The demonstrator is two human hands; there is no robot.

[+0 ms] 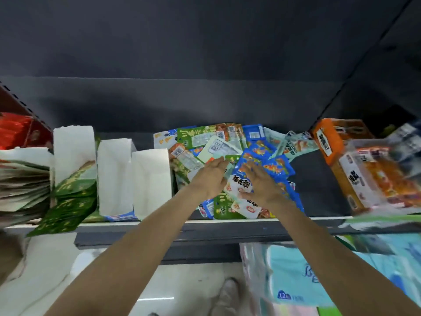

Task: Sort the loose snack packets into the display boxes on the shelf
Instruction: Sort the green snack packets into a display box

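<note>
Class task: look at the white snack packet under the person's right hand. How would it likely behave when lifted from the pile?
The white packet looks thin and flat, so probably light and floppy. Its glossy film may slip against the blue packets beneath. The right hand touches it; the grip is unclear.

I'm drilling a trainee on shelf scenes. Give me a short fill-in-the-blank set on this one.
1. Both hands reach into the pile of loose ____ on the shelf.
2. The white box nearest the pile stands to its ____.
3. The right hand touches a ____ packet with black lettering.
4. The left hand's fingers are ____.

Missing: packets; left; white; straight
</note>
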